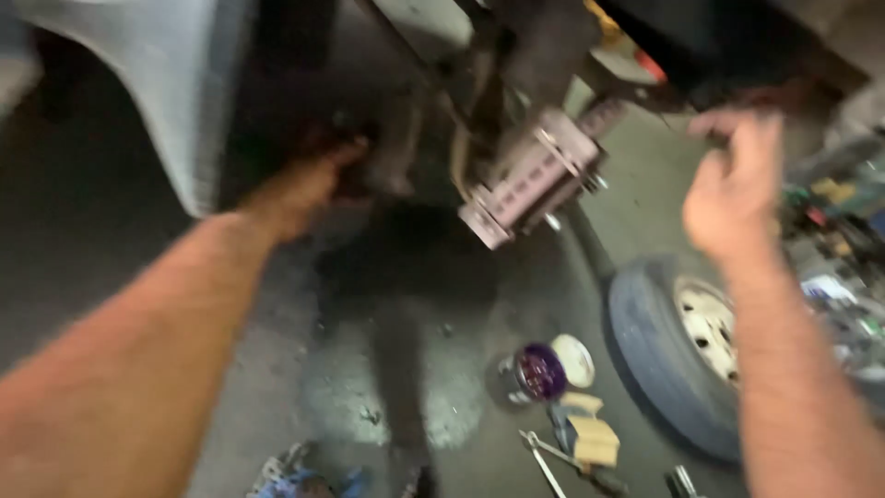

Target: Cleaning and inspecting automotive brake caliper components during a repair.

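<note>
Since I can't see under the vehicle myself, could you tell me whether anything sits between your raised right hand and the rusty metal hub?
Nothing visible does: the right hand hangs in open air beside the rusty metal hub. The left hand reaches into the dark wheel arch on the hub's other side.

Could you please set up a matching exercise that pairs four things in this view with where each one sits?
Things:
1. left hand
2. right hand
3. removed wheel
4. open tin

Places:
A. lying on the floor at lower right
B. raised at upper right, fingers curled, holding nothing visible
C. on the floor left of the wheel, its lid beside it
D. reaching into the dark space beside the brake assembly

Pairs: 1-D, 2-B, 3-A, 4-C
</note>
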